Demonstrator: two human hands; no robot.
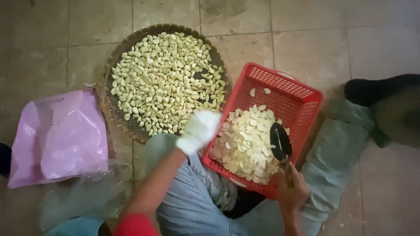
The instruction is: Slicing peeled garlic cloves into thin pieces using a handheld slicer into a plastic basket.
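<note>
Seated position on a tiled floor (pixel 315 48), seen from above; legs in light denim are spread, and a red plastic basket (pixel 302 98) is propped between the knees, tilted toward the body, so that its contents gather at the near end.

Sliced garlic (pixel 247 146), pale and flat, is heaped in that lower part of the basket; a few loose slices lie higher up on the mesh.

Left hand (pixel 199 130): covered by a white glove, blurred. It is held over the near left rim of the basket, between it and the woven tray. Whether the fingers are spread or pinching a clove cannot be told.

Right hand (pixel 291 190): bare, fingers closed around the handle of a dark-bladed knife (pixel 280 142). The blade is pointed away from the body and held above the slices, probably so that cuts drop straight into the basket.

A round woven tray (pixel 114 114) of whole peeled garlic cloves (pixel 164 81) is set just beyond the left knee, within easy reach of the gloved hand. A pink plastic bag (pixel 59 135) lies further left, with clear plastic below it.
</note>
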